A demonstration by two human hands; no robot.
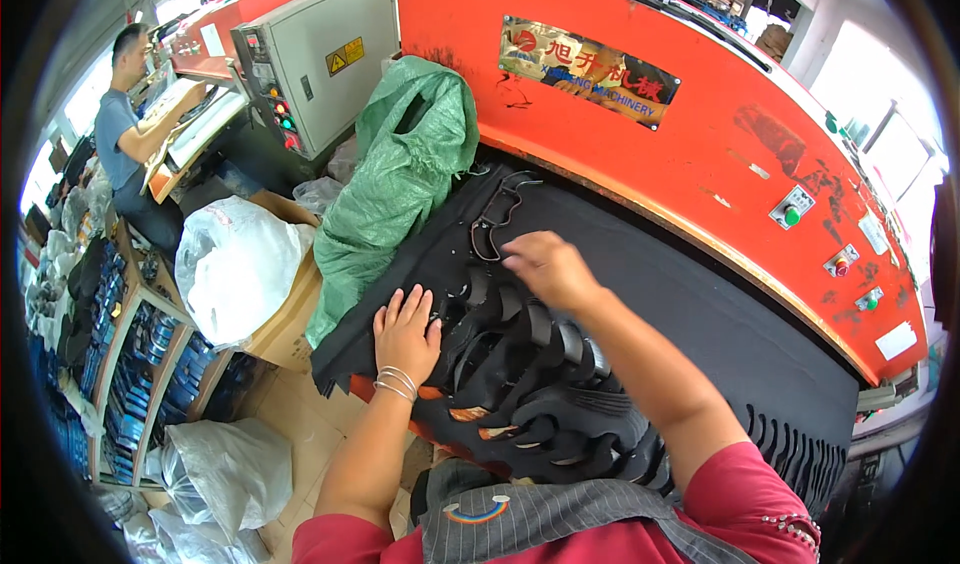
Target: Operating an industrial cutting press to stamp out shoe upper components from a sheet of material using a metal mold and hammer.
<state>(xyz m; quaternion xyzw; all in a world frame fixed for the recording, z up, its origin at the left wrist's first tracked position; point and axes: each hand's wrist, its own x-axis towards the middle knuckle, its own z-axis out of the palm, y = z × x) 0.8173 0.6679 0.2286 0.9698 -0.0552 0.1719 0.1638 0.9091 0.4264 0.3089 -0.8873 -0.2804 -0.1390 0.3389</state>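
Below the red press (640,114), both hands lie open: left hand (405,332) flat on black cutouts (530,384), right hand (548,269) fingering them. Probably light, floppy; pinch edges.

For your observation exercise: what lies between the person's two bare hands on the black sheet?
In the head view, curved black cut pieces lie overlapping between left hand and right hand.

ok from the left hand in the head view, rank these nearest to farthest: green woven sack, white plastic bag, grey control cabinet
From the left hand:
1. Green woven sack, just above it, leaning on the bench.
2. White plastic bag, out to its left on a carton.
3. Grey control cabinet, far up and back-left.
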